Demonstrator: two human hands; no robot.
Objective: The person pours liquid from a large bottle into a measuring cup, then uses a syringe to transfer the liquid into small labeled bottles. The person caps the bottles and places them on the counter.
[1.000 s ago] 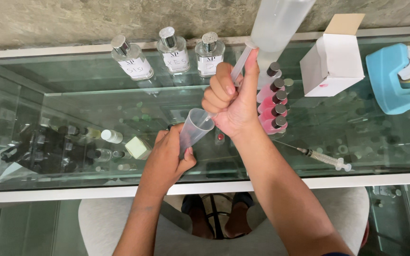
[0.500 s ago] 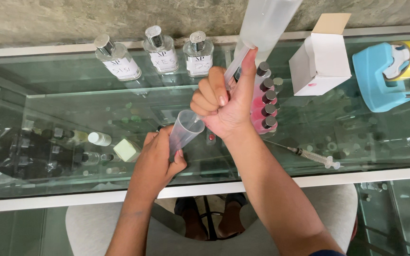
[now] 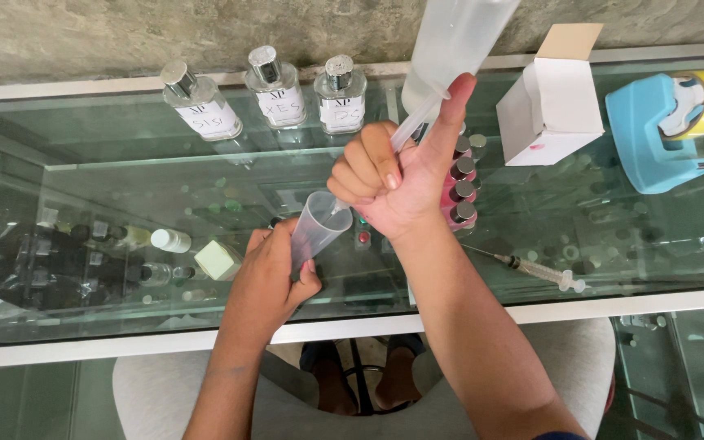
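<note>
— Which way does the squeeze bottle point?

— Its long axis runs on a slant, body high toward the top of the view, thin nozzle aimed down and to the left. The tip reaches the mouth of the small measuring cup, though the right hand hides exactly where it ends.

— And the cup?

— Tilted, open mouth up and to the right, toward the nozzle, narrow base down and left inside the left hand. It sits just above the near part of the worktop, in front of the person.

— How are the hands closed?

— The right hand has a full fist grip on the nozzle, thumb stretched up along it. The left hand's grip wraps the cup's lower part, fingers curled round it.

— What do the two things look like?

— The bottle is translucent, whitish plastic, wide in the body, with a clear tapered spout. The cup is clear plastic, cone-shaped, wider at the rim; whether there is liquid in it I cannot tell.

— The surface?

— A glass worktop with white frame edges, a glass shelf with small bottles beneath. On top: three clear perfume bottles with silver caps at the back, a row of pink vials, an open white box, a blue tape dispenser, a syringe. Behind runs a rough grey wall.
</note>
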